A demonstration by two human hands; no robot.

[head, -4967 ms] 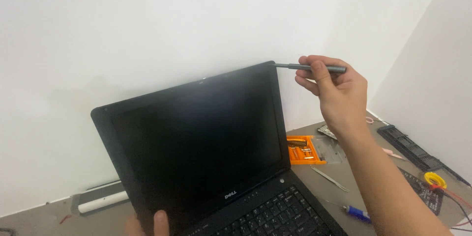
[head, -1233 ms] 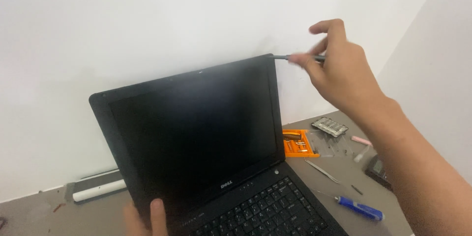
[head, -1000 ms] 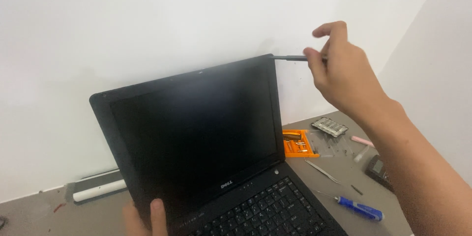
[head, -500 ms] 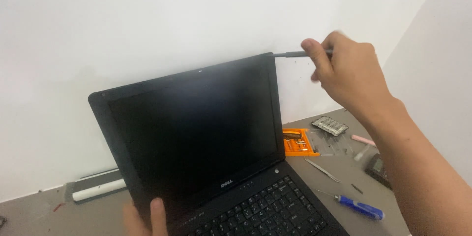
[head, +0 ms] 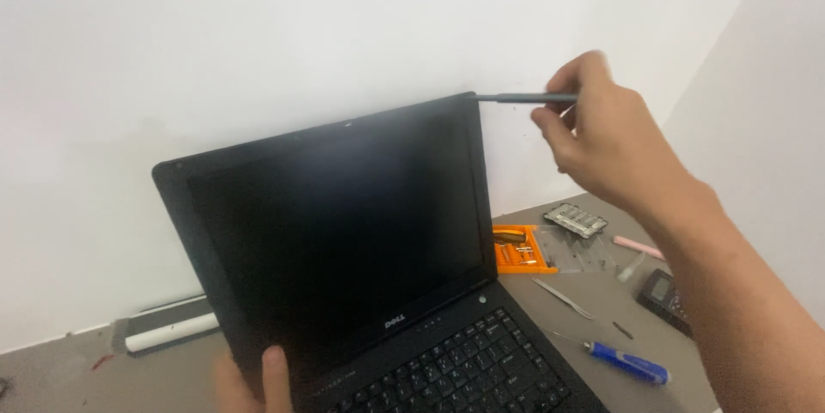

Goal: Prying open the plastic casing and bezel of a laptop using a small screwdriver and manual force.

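Observation:
A black laptop (head: 344,241) stands open on a grey table, its dark screen facing me. My right hand (head: 601,134) holds a slim grey screwdriver (head: 520,97) level, with its tip touching the top right corner of the screen bezel. My left hand (head: 253,383) grips the lower left edge of the screen, thumb on the bezel; most of that hand is out of the picture.
An orange bit case (head: 520,247) lies behind the laptop's right side, with a small grey part (head: 576,220) beyond it. A blue-handled screwdriver (head: 627,361), metal tweezers (head: 563,297), a pink stick (head: 638,247) and a dark device (head: 666,293) lie at the right. A white bar (head: 168,333) lies at the left.
My right hand has turned about the screwdriver, fingers shifting along the handle, while the tip stays at the bezel's top right corner. The left hand and laptop hold still.

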